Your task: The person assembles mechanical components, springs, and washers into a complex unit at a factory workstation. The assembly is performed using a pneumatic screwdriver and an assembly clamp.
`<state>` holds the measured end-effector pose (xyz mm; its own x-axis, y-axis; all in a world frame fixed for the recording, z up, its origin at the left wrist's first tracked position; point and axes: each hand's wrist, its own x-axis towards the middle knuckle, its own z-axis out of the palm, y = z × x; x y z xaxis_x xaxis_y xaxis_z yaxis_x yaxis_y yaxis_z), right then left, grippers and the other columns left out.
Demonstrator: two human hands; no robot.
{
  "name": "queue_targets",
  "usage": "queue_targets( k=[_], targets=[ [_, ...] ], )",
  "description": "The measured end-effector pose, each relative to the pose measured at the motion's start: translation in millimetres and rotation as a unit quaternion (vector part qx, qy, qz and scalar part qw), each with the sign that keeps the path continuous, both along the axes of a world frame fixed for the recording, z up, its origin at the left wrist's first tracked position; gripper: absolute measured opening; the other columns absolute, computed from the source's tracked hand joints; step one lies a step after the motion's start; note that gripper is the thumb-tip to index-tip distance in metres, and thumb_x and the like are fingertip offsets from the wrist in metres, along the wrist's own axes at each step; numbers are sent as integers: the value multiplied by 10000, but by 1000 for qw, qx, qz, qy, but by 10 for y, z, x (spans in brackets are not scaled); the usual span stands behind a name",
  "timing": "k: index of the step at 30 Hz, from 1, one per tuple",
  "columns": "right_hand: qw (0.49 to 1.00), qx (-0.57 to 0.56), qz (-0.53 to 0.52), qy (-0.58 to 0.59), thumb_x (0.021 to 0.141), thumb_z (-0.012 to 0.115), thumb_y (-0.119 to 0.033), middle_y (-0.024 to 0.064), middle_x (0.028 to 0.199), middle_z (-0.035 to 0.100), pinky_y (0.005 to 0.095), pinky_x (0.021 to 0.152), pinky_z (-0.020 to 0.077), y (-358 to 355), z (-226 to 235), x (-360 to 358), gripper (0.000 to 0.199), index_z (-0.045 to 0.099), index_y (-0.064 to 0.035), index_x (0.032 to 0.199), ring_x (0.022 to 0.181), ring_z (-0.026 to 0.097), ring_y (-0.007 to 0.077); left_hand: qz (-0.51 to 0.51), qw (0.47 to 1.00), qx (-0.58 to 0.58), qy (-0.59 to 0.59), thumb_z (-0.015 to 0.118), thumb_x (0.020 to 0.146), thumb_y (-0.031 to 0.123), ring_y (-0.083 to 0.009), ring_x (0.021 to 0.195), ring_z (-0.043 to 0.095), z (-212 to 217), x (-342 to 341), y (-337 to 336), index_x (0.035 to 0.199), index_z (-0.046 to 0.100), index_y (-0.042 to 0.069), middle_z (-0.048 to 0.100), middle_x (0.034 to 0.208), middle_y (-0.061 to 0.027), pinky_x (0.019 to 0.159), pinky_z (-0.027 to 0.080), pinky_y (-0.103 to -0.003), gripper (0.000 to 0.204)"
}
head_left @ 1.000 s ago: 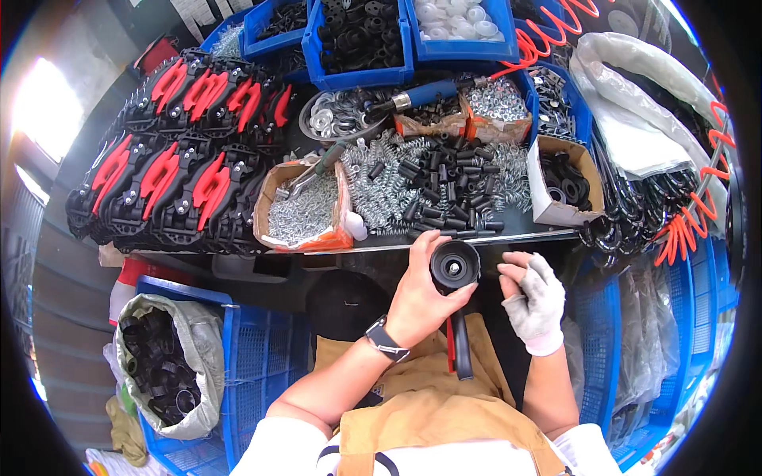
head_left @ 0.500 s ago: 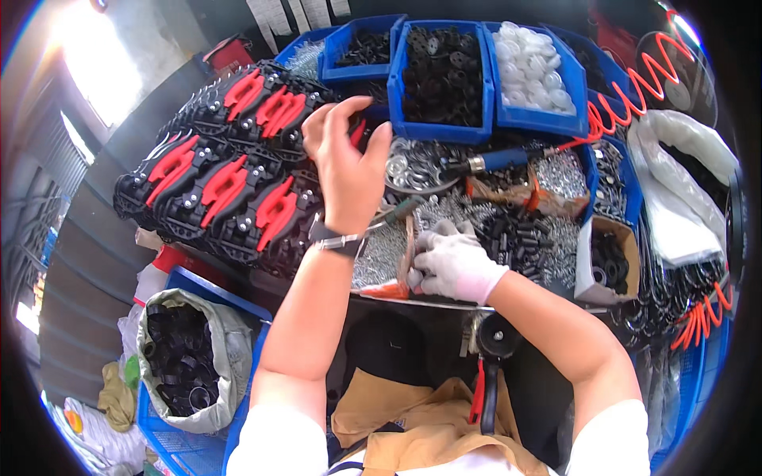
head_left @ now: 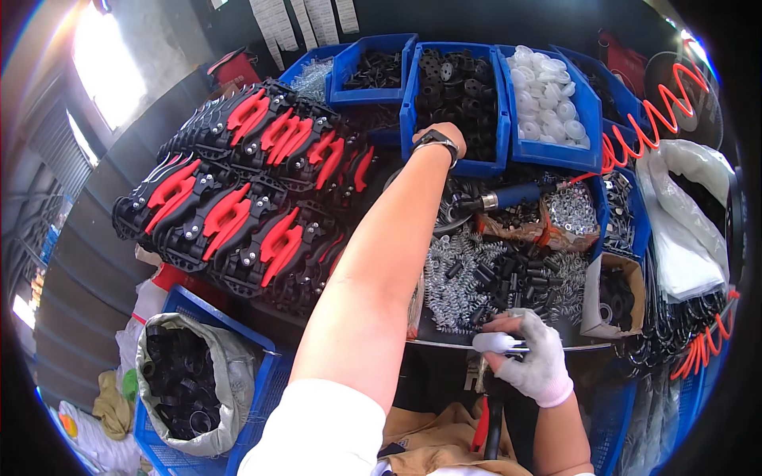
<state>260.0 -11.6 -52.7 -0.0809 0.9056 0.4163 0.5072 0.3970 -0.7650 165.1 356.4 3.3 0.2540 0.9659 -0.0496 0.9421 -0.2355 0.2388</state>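
Note:
My left hand [head_left: 443, 136], a dark band on its wrist, reaches across the bench to the front of a blue bin [head_left: 454, 165] filled with black round parts [head_left: 452, 83]. Its fingers are hidden by the hand and the bin. In a pale glove with bare fingertips, my right hand [head_left: 538, 365] is raised at the bench's front edge. Its thumb and fingers curl round a small white rounded piece [head_left: 494, 342] with a tapering end. Just beyond lie heaped metal springs [head_left: 456, 293] and short black sleeves [head_left: 540, 278].
Black-and-red assemblies [head_left: 222, 214] are stacked at left. A blue power driver [head_left: 512, 195] on a red coiled hose [head_left: 615, 155] lies on the parts. White caps [head_left: 548, 99] fill another bin. A red-and-black hand tool [head_left: 488, 424] sits below the edge; a sack [head_left: 230, 373] stands lower left.
My left hand has gone from above the assemblies to the black-parts bin. My right hand has lifted off the springs, moved right and nearer, and now shows the white piece.

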Motion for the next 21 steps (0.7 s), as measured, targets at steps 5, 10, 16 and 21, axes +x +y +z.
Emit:
queue_targets(
  k=[5,10,16,21],
  targets=[
    [954,-131,-19,270,758,738,-121,69,922,678,278,733,507,-194,27,-14,270,627,-5,975,835,647,129,-101,986,131,36,673,765,228,-405,1071,609,30,-412,-93,1131,705,43,670,1163,-199,987,463,-418,411],
    [953,-95,-123,262,786,684,50,82,974,640,258,714,484,-390,-146,200,272,592,-14,1034,819,603,118,-170,836,56,-518,720,800,60,-181,975,614,51,-657,-1351,1247,605,9,619,1106,-102,843,501,-261,464],
    [971,181,-137,-76,605,708,96,136,1032,686,416,881,521,-435,-248,261,444,618,-31,1020,963,652,361,-137,625,-241,-729,679,837,-93,-238,1285,497,-778,-889,-3641,1349,494,2,447,1306,-82,1054,453,-373,553],
    [921,266,-171,-226,673,732,28,109,1042,700,434,864,545,-618,-151,204,321,663,-54,976,954,664,323,-142,633,-221,-728,670,812,-149,-273,1309,479,-1065,-865,-4024,1368,485,-4,349,1390,-100,1056,475,-392,603]
  ],
)
